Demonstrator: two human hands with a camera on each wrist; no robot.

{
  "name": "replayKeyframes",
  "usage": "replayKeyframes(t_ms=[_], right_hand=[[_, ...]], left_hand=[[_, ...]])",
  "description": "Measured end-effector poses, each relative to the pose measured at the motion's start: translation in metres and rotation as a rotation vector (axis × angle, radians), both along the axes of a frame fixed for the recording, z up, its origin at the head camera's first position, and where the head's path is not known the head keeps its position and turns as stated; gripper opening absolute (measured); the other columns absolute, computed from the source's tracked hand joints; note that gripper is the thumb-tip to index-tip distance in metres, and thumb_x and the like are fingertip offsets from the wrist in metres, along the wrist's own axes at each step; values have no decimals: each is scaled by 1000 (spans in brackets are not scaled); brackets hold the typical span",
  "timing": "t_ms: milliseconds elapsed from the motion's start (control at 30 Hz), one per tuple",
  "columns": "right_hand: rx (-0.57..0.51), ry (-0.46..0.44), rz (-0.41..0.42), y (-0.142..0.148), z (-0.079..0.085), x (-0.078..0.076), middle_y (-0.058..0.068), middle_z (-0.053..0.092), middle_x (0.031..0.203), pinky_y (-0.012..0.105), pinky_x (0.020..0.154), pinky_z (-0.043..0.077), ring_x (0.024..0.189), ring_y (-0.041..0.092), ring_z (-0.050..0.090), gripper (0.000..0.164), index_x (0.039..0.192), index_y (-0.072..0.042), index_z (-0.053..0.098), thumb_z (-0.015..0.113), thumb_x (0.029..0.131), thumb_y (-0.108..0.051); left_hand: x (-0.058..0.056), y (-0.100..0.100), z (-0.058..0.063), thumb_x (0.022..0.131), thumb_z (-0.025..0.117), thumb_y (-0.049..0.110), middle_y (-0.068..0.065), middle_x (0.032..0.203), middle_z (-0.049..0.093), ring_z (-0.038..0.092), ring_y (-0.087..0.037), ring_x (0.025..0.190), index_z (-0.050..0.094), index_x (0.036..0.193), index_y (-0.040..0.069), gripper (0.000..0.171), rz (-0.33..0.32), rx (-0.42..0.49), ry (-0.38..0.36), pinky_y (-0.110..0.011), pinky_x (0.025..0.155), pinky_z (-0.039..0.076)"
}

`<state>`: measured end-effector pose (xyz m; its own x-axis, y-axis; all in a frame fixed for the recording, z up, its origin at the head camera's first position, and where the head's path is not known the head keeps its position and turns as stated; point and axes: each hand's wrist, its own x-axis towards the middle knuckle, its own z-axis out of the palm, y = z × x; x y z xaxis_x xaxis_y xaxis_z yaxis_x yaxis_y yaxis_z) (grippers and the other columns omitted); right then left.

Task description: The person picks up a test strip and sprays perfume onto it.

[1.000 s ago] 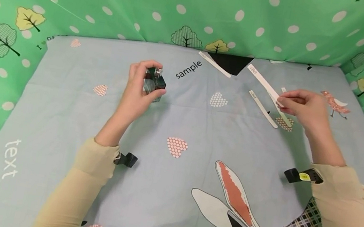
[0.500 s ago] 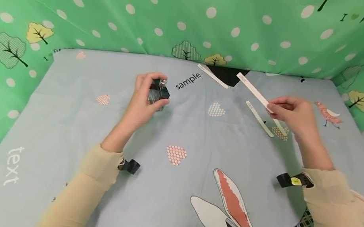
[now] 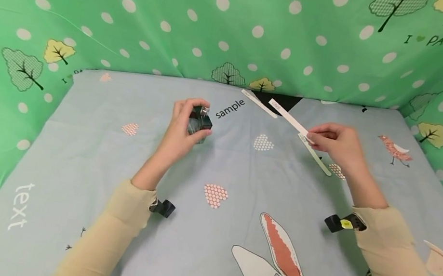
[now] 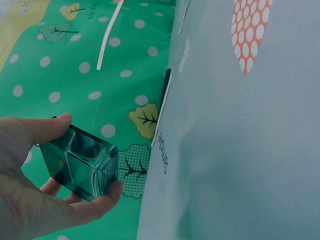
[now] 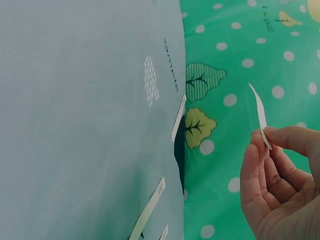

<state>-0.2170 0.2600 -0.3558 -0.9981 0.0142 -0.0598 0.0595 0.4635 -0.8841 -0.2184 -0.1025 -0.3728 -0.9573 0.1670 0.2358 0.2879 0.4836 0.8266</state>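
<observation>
My left hand (image 3: 180, 131) grips a small square perfume bottle (image 3: 203, 124) of dark green glass, its spray top toward the back of the table. In the left wrist view the bottle (image 4: 85, 162) lies between thumb and fingers, tilted above the cloth. My right hand (image 3: 339, 145) pinches a narrow white paper test strip (image 3: 287, 114) near one end. The strip's far end points up-left toward the bottle, with a gap between them. Seen from the right wrist, the held strip (image 5: 259, 112) curves a little between thumb and fingertips.
One paper strip (image 3: 259, 104) lies at the back of the blue-grey tablecloth (image 3: 166, 256); another strip (image 3: 319, 160) lies below the right hand. A further strip (image 5: 164, 233) shows at the right wrist view's lower edge. A green dotted curtain (image 3: 241, 19) borders the table's back and sides.
My right hand has moved left with its strip, nearer the bottle. The left hand keeps its grip on the perfume bottle and has shifted slightly right. The head view has tilted up.
</observation>
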Motion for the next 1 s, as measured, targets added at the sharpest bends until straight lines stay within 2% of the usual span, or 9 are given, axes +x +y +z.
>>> replayKeyframes(t_ms=[167, 400, 1000], right_hand=[[-42, 6, 30, -11, 1, -2, -16, 69, 74, 17, 67, 57, 70, 1, 68, 33, 113, 11, 65, 70, 93, -14], [-24, -9, 11, -23, 3, -4, -13, 68, 75, 19, 68, 58, 69, 1, 67, 33, 113, 9, 66, 71, 92, -17], [-35, -23, 57, -38, 2, -9, -15, 66, 74, 17, 68, 57, 69, -2, 64, 31, 113, 11, 65, 70, 93, -12]], left_hand=[[0, 0, -1, 90, 74, 11, -18, 139, 32, 45, -35, 128, 46, 137, 21, 55, -1, -3, 4, -57, 107, 42], [1, 2, -2, 89, 74, 10, -18, 138, 33, 46, -35, 127, 47, 137, 19, 55, -11, -2, 2, -57, 108, 41], [1, 7, -5, 90, 73, 12, -16, 139, 35, 46, -32, 126, 46, 137, 19, 54, -29, -9, 17, -53, 108, 41]])
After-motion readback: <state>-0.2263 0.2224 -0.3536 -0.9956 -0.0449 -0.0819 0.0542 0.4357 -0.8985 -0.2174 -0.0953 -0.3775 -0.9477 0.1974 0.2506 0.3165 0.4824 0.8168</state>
